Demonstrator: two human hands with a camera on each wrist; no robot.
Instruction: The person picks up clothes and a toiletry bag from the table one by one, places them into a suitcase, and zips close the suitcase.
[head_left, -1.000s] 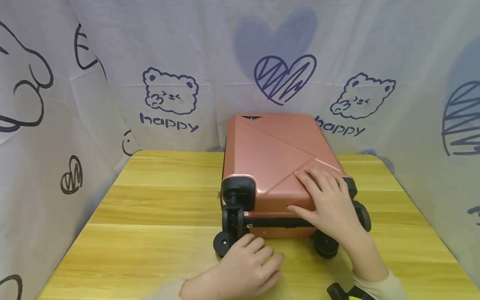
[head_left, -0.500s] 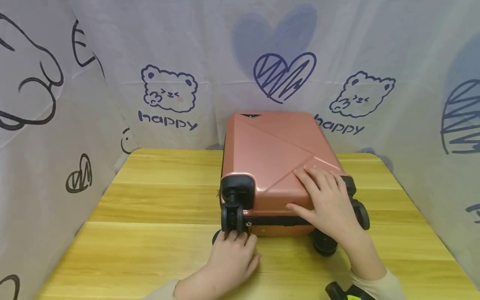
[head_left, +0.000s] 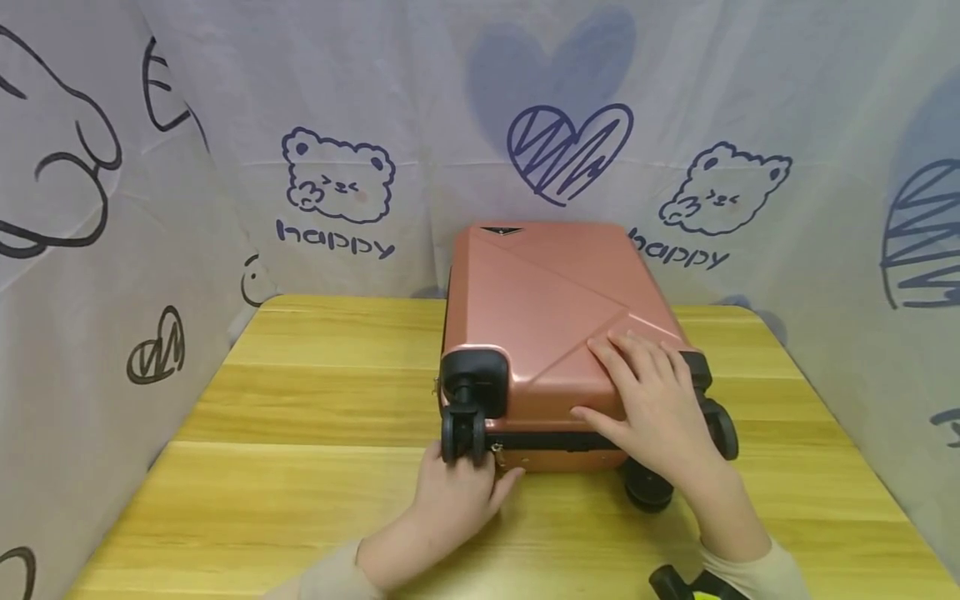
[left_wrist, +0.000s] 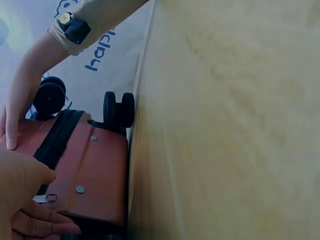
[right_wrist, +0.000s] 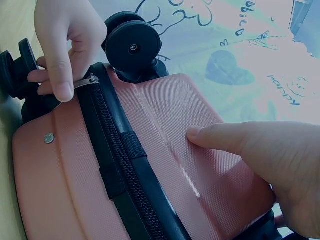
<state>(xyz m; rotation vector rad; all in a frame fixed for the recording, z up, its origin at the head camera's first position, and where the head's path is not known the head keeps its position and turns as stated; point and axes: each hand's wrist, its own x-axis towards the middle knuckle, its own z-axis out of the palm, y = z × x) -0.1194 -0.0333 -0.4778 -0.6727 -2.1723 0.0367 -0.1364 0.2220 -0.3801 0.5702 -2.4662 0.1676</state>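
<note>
A pink hard-shell suitcase (head_left: 555, 283) lies flat, its wheeled end toward me. My right hand (head_left: 656, 417) rests on its near right part, fingers spread over the top face and thumb at the near edge. My left hand (head_left: 453, 500) is at the near left corner, its fingers partly hidden behind a black caster wheel (head_left: 462, 433). In the left wrist view, a metal zipper pull (left_wrist: 46, 198) shows between its parted thumb and fingers. The right wrist view has the left thumb right at that pull (right_wrist: 84, 82), beside the black zipper (right_wrist: 127, 165).
The suitcase lies on a wood-grain table (head_left: 300, 400). White cloth (head_left: 427, 100) printed with bears and hearts hangs behind and at both sides. Another caster wheel (head_left: 648, 487) juts out by my right wrist, where a black device (head_left: 678, 583) shows at the sleeve.
My left hand has moved left and forward, from in front of the suitcase to the near left wheel, its fingers now reaching behind it. The right hand and suitcase stay in place.
</note>
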